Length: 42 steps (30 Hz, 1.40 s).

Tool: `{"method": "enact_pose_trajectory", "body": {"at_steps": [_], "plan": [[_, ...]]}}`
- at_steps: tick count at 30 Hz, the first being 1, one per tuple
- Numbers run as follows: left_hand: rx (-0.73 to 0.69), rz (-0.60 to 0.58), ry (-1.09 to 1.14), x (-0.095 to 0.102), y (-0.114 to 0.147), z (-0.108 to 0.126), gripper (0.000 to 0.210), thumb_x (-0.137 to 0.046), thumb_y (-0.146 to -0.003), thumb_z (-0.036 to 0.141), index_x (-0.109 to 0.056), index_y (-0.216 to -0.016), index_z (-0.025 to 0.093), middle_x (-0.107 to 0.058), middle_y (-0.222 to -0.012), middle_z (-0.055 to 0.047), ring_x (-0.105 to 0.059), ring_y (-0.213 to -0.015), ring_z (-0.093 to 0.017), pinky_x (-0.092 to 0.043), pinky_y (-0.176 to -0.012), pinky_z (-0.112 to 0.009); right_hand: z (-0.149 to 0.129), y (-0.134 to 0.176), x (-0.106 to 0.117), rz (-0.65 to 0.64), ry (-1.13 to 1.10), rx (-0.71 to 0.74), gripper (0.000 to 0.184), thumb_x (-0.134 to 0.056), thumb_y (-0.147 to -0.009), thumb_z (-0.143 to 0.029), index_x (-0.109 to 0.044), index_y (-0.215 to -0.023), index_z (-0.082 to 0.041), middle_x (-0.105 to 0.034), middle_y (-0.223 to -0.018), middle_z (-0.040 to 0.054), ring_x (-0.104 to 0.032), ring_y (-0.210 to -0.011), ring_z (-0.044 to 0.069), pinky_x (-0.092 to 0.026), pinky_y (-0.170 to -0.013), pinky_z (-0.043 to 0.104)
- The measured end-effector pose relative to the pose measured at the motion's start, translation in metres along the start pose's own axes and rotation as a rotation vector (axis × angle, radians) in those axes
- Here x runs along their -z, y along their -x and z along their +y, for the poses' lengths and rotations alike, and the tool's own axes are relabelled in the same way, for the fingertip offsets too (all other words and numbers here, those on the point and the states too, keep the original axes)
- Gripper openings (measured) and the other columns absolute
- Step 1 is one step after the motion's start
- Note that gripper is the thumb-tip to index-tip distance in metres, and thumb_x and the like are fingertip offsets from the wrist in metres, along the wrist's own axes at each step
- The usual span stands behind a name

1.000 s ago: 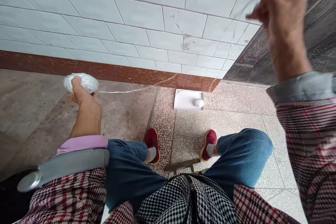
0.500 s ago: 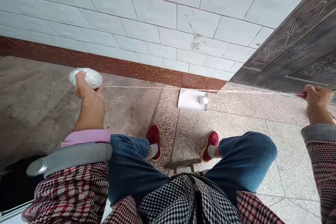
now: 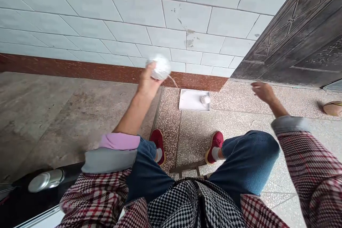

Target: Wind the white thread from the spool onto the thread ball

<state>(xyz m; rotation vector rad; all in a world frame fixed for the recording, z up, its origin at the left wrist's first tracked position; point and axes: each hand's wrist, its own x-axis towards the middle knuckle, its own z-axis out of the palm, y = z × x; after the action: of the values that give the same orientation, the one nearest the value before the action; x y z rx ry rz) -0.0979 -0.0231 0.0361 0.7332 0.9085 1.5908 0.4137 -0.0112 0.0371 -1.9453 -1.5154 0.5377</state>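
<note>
My left hand (image 3: 148, 82) grips a ball of white string (image 3: 160, 67), raised in front of the tiled wall and slightly blurred. From the ball a loose end of string (image 3: 173, 81) hangs to the right. My right hand (image 3: 263, 92) is in the air over the floor near the dark door, fingers curled and smeared by motion. Whatever sits between those fingers is too small to make out. Between my hands, a white tray (image 3: 191, 100) rests on the floor with a smaller white ball (image 3: 205, 99) at its right end.
A white tiled wall (image 3: 112, 25) with a red-brown base strip (image 3: 107, 73) stands ahead. The dark patterned door (image 3: 299, 42) is at right. A tan rounded object (image 3: 332, 108) lies at the far right. A metal cylinder (image 3: 46, 181) is at lower left.
My left hand has brought the ball rightward and up. My right hand has come inward to the left, and the string stretched between the hands has gone slack.
</note>
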Motion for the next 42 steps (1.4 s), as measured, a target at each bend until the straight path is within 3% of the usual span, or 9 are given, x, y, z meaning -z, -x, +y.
{"method": "enact_pose_trajectory", "body": {"at_steps": [6,11,14,17,22,26,31,34,42], "plan": [[0.227,-0.345,0.02,-0.068,0.029,-0.04,0.084,-0.098,-0.073,0.059,-0.07,-0.143,0.022,-0.074,-0.145,-0.016,-0.058,-0.154,-0.046,-0.059,-0.12,-0.058,-0.081,0.024,-0.114,-0.45,-0.372,0.358,0.026,-0.072,-0.108,-0.039,-0.081,-0.126,-0.024,-0.08,-0.14,0.0101,-0.074,-0.13,0.027,-0.06,-0.118,0.048],[0.326,-0.411,0.013,-0.085,0.028,-0.06,0.073,-0.098,-0.072,0.061,-0.072,-0.127,0.02,-0.078,-0.132,-0.016,-0.062,-0.149,-0.048,-0.06,-0.118,-0.06,-0.117,0.047,-0.153,-0.635,-0.608,0.385,0.055,-0.069,-0.102,-0.081,-0.075,-0.096,-0.026,-0.075,-0.087,0.0031,-0.07,-0.088,0.023,-0.066,-0.093,0.044],[0.259,-0.33,0.021,-0.077,0.014,-0.052,0.077,-0.097,-0.071,0.063,-0.071,-0.133,0.023,-0.075,-0.141,-0.014,-0.056,-0.155,-0.047,-0.059,-0.12,-0.057,-0.108,0.04,-0.153,-0.719,-0.645,0.271,0.064,-0.073,-0.095,-0.088,-0.067,-0.085,-0.025,-0.046,-0.059,-0.0055,-0.042,-0.055,0.013,-0.048,-0.055,0.028],[0.12,-0.162,0.018,-0.051,-0.01,-0.023,0.079,-0.093,-0.071,0.067,-0.07,-0.139,0.032,-0.073,-0.15,-0.009,-0.051,-0.16,-0.044,-0.059,-0.12,-0.053,-0.071,0.023,-0.134,-0.654,-0.579,0.164,0.059,-0.076,-0.094,-0.081,-0.062,-0.082,-0.025,-0.037,-0.057,-0.0083,-0.029,-0.05,0.01,-0.026,-0.046,0.024],[-0.061,0.134,-0.003,-0.003,-0.038,0.014,0.066,-0.085,-0.076,0.069,-0.072,-0.133,0.04,-0.072,-0.156,0.002,-0.049,-0.163,-0.035,-0.059,-0.121,-0.049,0.016,0.006,-0.082,-0.359,-0.046,-0.105,0.041,-0.058,-0.105,-0.045,-0.055,-0.069,-0.025,-0.037,-0.05,-0.0063,-0.032,-0.045,0.011,-0.029,-0.049,0.025],[0.078,0.093,-0.007,-0.01,-0.026,-0.011,0.063,-0.088,-0.076,0.065,-0.073,-0.132,0.041,-0.072,-0.157,-0.001,-0.051,-0.162,-0.037,-0.06,-0.119,-0.053,0.05,0.011,-0.068,-0.38,0.115,-0.108,0.034,-0.072,-0.09,-0.027,-0.061,-0.058,-0.023,-0.06,-0.053,0.002,-0.052,-0.051,0.014,-0.045,-0.058,0.027],[0.279,-0.15,-0.015,-0.051,0.002,-0.066,0.07,-0.098,-0.073,0.058,-0.075,-0.131,0.028,-0.073,-0.151,-0.015,-0.061,-0.151,-0.042,-0.063,-0.117,-0.055,0.02,0.014,-0.092,-0.436,0.079,0.098,0.006,-0.076,-0.091,-0.024,-0.082,-0.09,-0.024,-0.087,-0.11,0.009,-0.079,-0.099,0.025,-0.064,-0.096,0.038],[0.361,-0.277,-0.015,-0.069,0.012,-0.084,0.066,-0.101,-0.071,0.054,-0.077,-0.124,0.023,-0.077,-0.138,-0.018,-0.067,-0.142,-0.042,-0.064,-0.114,-0.055,-0.02,0.023,-0.115,-0.49,-0.183,0.263,0.024,-0.071,-0.1,-0.034,-0.084,-0.116,-0.023,-0.084,-0.13,0.0109,-0.078,-0.112,0.027,-0.069,-0.093,0.043],[0.411,-0.449,-0.034,-0.076,0.022,-0.082,0.055,-0.099,-0.073,0.056,-0.08,-0.108,0.019,-0.081,-0.116,-0.016,-0.074,-0.127,-0.042,-0.066,-0.107,-0.055,-0.083,0.063,-0.167,-0.653,-0.594,0.219,0.026,-0.077,-0.098,-0.048,-0.078,-0.103,-0.022,-0.078,-0.106,0.0081,-0.077,-0.098,0.025,-0.074,-0.075,0.037]]}}
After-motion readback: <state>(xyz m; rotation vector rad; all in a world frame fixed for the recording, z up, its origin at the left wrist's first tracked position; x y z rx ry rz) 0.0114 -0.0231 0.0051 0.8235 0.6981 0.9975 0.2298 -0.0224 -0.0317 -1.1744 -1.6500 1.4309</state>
